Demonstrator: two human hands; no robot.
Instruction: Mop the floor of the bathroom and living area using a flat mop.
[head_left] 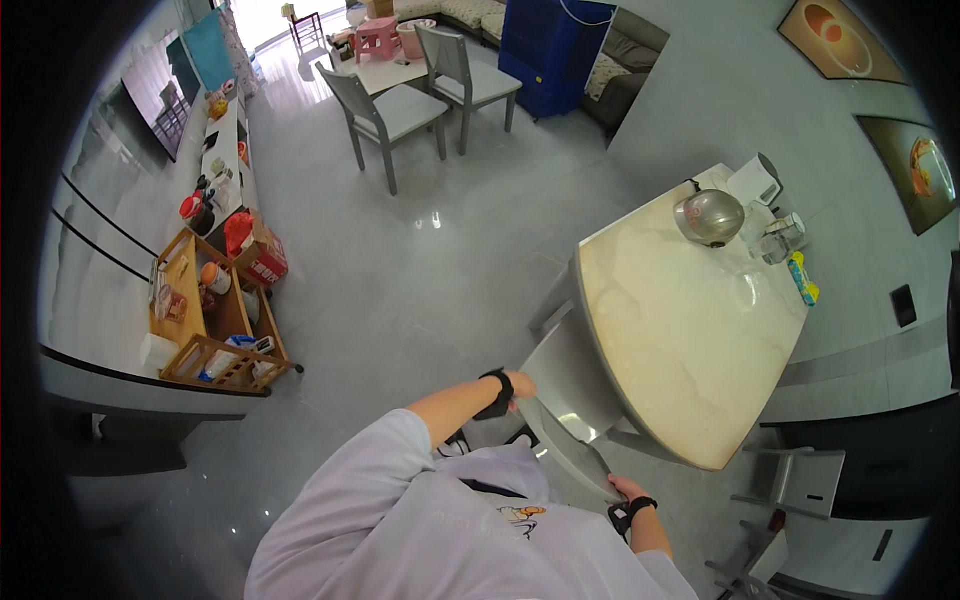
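Note:
A grey chair [570, 452] stands close in front of me, its backrest toward me and its pale seat partly under the edge of a cream marble-look table [690, 340]. My left hand [521, 386] is closed on the left end of the backrest. At the backrest's other end, my right hand [629, 489] grips the edge, with its fingers partly hidden. Black bands circle both wrists. On the table's far side rest a silver helmet [709, 217], a clear glass jug [782, 238] and a yellow and blue packet [803, 279].
A wooden trolley [205, 325] with jars and packages stands to the left, beside a red and white carton [262, 250]. Two grey chairs [395, 110] and a tall blue covered object [555, 55] are farther off. Folded grey chairs [805, 482] lean at the lower right.

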